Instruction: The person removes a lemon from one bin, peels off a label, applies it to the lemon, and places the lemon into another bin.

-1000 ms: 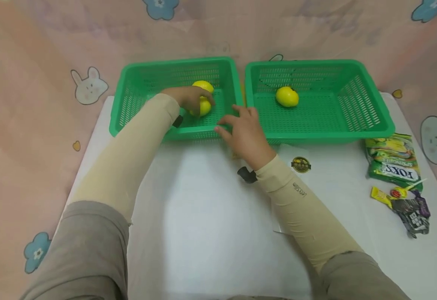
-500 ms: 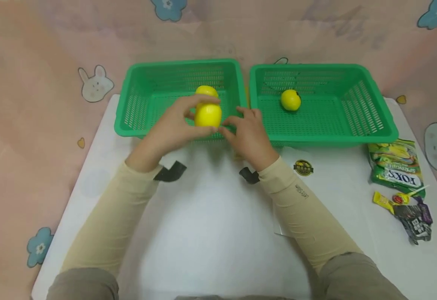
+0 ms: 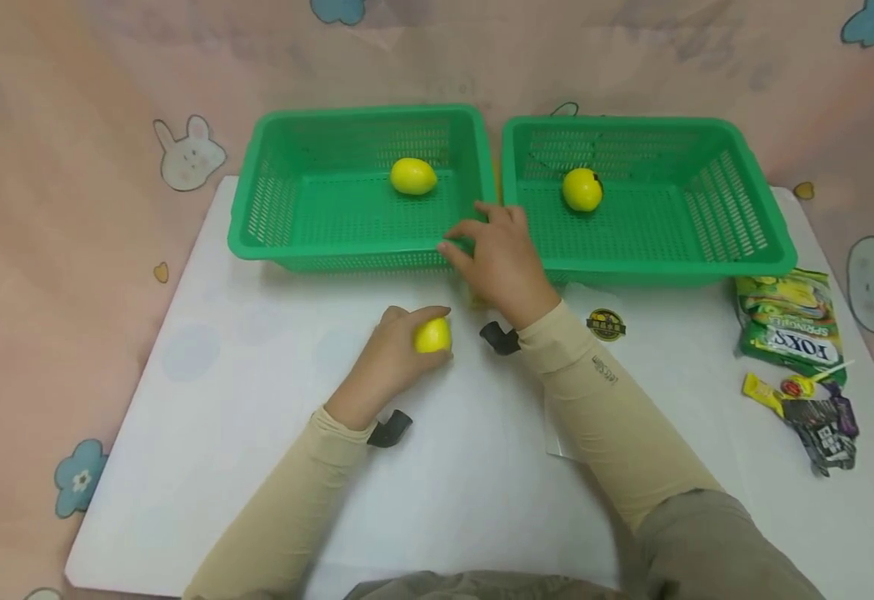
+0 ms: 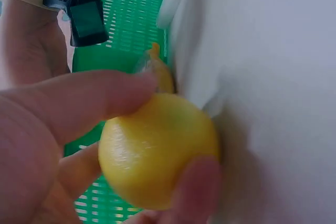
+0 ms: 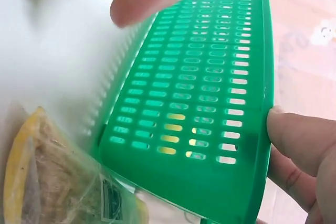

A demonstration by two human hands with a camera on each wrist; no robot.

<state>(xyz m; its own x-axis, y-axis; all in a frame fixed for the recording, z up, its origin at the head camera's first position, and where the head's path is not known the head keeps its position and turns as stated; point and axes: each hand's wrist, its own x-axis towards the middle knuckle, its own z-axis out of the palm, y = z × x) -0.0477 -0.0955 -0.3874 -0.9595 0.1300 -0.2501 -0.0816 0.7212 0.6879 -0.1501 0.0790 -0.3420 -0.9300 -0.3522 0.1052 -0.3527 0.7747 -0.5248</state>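
Note:
My left hand (image 3: pixel 392 354) grips a yellow lemon (image 3: pixel 432 335) over the white table, just in front of the left green basket (image 3: pixel 332 252). In the left wrist view, thumb and fingers wrap the lemon's sides. A second lemon (image 3: pixel 413 177) lies inside that basket, toward its back right. At the basket's front right corner, my right hand (image 3: pixel 507 262) pinches the rim; the right wrist view shows the thumb (image 5: pixel 299 135) on one side and fingers behind. The right green basket (image 3: pixel 669 272) contains another lemon (image 3: pixel 582 190) with a dark mark.
A clear wrapper with yellow edging (image 5: pixel 47 166) lies beside the left basket. A transparent bag with a round label (image 3: pixel 606 325) is partly under my right forearm. At the right are a green FOX'S packet (image 3: pixel 791 325), a lollipop (image 3: pixel 798 386) and a black packet (image 3: pixel 822 433).
My left hand took one of two lemons out of the left basket and carried it toward me, over the table. My right hand stayed at the basket corner.

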